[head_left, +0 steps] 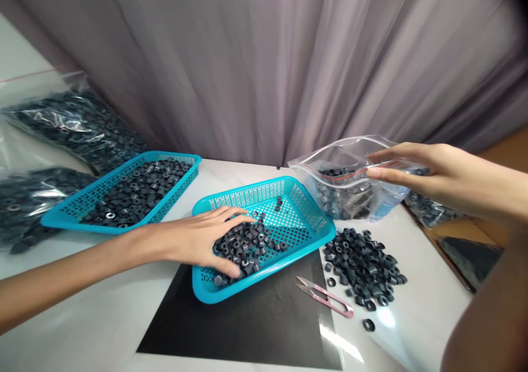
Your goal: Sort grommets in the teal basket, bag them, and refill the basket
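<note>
My left hand (pixel 198 237) reaches over the rim of a turquoise plastic basket (pixel 264 279). Its fingers are spread and lie on a heap of small black rings (pixel 251 240) at the basket's left end; some fingertips are hidden. My right hand (pixel 429 168) has its thumb and fingers at the mouth of a clear zip bag (pixel 344 193), gripping its upper right edge. Black rings are inside the bag, which stands open behind the basket's right corner. Right of the basket lies a loose pile of black rings (pixel 363 265).
Pink-handled thread snips (pixel 325 298) lie on a black mat (pixel 247 328) in front. Another turquoise basket (pixel 124 226) full of rings stands left, beside large filled bags (pixel 78 125). A cardboard box (pixel 474 234) is at the right, a grey curtain (pixel 247 59) behind.
</note>
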